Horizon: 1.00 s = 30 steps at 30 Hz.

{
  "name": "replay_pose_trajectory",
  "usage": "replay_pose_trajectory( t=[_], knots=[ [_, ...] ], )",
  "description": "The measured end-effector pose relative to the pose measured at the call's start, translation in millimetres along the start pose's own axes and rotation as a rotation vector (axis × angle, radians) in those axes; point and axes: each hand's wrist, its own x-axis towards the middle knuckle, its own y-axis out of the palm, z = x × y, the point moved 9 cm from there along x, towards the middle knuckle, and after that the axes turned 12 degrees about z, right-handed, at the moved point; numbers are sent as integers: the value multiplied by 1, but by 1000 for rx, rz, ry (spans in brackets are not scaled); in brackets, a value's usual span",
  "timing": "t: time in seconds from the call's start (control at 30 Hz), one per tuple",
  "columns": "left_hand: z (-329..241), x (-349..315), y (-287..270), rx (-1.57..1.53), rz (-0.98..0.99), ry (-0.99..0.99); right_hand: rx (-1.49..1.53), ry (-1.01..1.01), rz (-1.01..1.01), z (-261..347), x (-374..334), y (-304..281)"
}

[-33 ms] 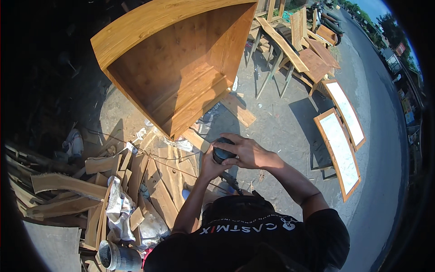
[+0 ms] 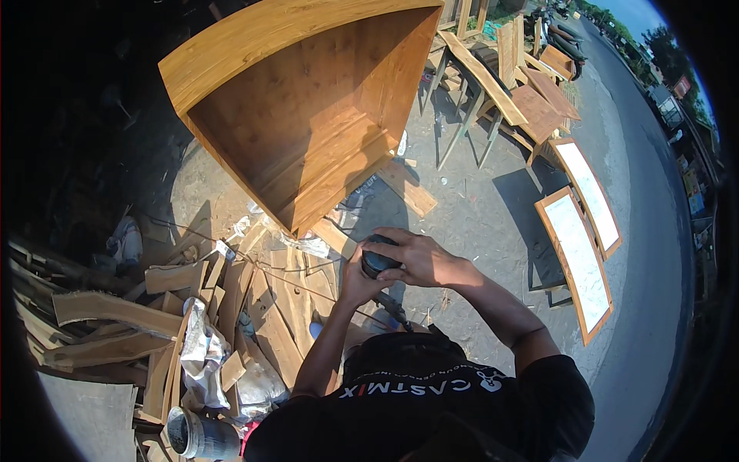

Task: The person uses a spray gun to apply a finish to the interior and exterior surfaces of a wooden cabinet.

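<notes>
Close in front of my body, both hands are around a dark round cup (image 2: 378, 256) with a lid-like top. My left hand (image 2: 360, 279) wraps its near left side, thumb up along it. My right hand (image 2: 419, 260) grips the top and right side with curled fingers. Below the cup a dark, slim part (image 2: 392, 309) like a spray gun's body or hose runs toward me; its exact kind is hard to make out. Beyond my hands stands a large, varnished wooden cabinet (image 2: 308, 115), its open side toward me.
Loose planks and offcuts (image 2: 115, 316) pile up at the left, with a white sack (image 2: 204, 354) and a bucket (image 2: 208, 435). White panels with wooden frames (image 2: 577, 262) lean at the right. Trestles with boards (image 2: 485, 77) stand at the far right, beside a road (image 2: 647, 192).
The surroundings have shifted very slightly to the right in the view. Both hands keep the same hold on the cup.
</notes>
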Motion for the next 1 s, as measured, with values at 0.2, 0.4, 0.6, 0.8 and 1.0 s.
replay_pose_trajectory(
  t=[0.2, 0.4, 0.6, 0.8, 1.0],
  knots=[
    [1, -38, -80, 73, -78, -13, 24, -95, 120, 42, 83, 22],
    [-2, -93, -200, 50, -207, 44, 118, -226, 148, 112, 197, 40],
    [-4, -169, -304, 38, -382, -23, 165, -289, 217, 193, 285, 74],
    [-9, -227, -373, 75, -505, -48, 303, -465, 276, 258, 369, 104],
    [-3, -274, -421, 96, -688, -55, 344, -594, 187, 302, 412, 125]
  ],
)
